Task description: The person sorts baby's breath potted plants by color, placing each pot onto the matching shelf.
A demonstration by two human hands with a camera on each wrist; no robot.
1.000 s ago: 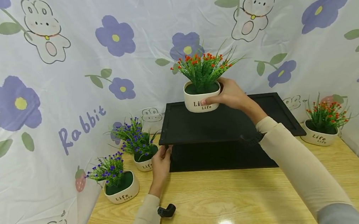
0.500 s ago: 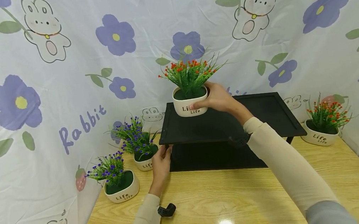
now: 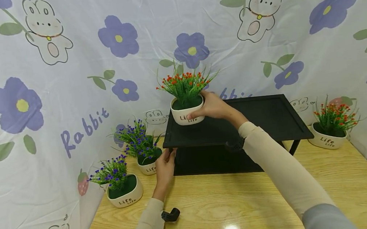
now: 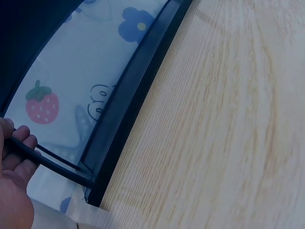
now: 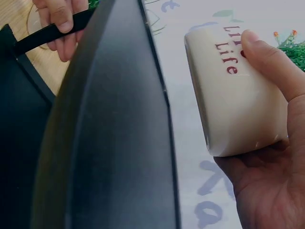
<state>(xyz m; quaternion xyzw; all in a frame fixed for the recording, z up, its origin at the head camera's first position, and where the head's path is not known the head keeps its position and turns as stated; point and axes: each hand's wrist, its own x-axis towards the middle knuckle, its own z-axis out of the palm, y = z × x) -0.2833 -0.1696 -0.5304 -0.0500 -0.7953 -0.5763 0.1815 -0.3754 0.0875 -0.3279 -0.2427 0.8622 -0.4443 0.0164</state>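
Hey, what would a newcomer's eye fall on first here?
Likely the oval cream pot of orange-red flowers, which the right hand holds above the left end of the black two-tier shelf. Next, perhaps, the rabbit-printed white cloth backdrop behind the shelf.

Materials and surface finishes.
The held pot is smooth with a soft sheen, whether ceramic or plastic cannot be told; its foliage looks like plastic. The black shelf appears smooth and low in gloss, its material uncertain; the table shows glossy wood grain with a bright reflection; the backdrop is lightly wrinkled cloth; the sleeves are matt fabric.
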